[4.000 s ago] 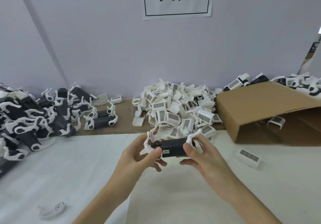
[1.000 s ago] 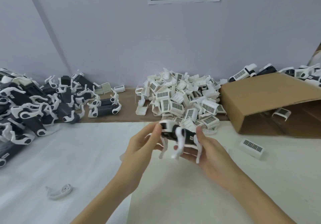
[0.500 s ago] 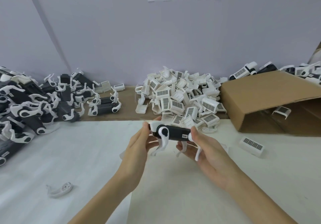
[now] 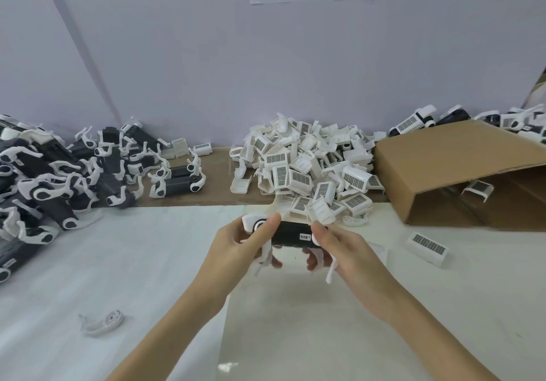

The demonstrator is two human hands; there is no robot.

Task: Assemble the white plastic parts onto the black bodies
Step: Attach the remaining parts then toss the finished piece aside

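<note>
I hold a smooth, oblong black body (image 4: 291, 234), left hand (image 4: 240, 243) and right hand (image 4: 339, 246) gripping its ends; thin white clips (image 4: 331, 272), seemingly attached, dangle below.

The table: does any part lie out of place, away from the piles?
Yes. One white leg part lies alone at near left, and one white grille piece lies apart right of the hands, below the box. Nothing looks broken.

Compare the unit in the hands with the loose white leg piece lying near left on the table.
The held unit has a black body with white legs fitted; the loose leg piece is all white. The unit is gripped above the table by left hand and right hand; the leg piece lies flat, untouched. Both show curved white plastic.
</note>
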